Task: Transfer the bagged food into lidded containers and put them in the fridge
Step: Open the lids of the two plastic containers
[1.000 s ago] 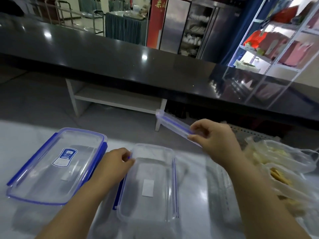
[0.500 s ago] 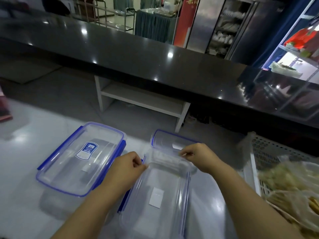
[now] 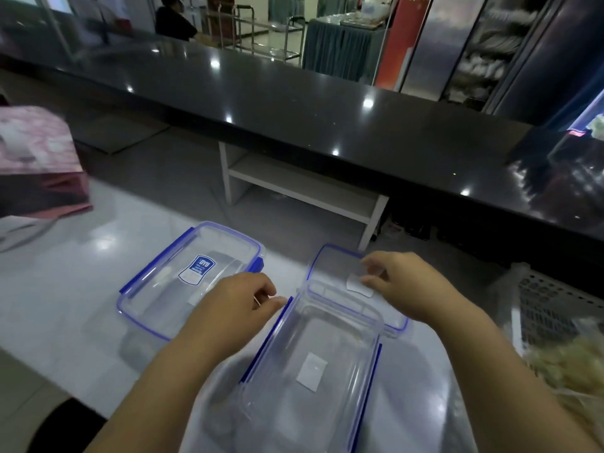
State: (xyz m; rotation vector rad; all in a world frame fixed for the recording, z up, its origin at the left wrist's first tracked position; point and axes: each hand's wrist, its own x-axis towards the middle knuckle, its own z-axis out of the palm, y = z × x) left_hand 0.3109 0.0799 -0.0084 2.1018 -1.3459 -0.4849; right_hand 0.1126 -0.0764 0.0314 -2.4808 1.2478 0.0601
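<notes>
Lid now down behind container, R hand pinching it; L hand grip unclear, food bags cropped.

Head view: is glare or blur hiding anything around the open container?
Head view: bright reflections dot the black counter and white table, but the open container and its lid read clearly; the bagged food at the right edge is blurred and lens-stretched.
</notes>
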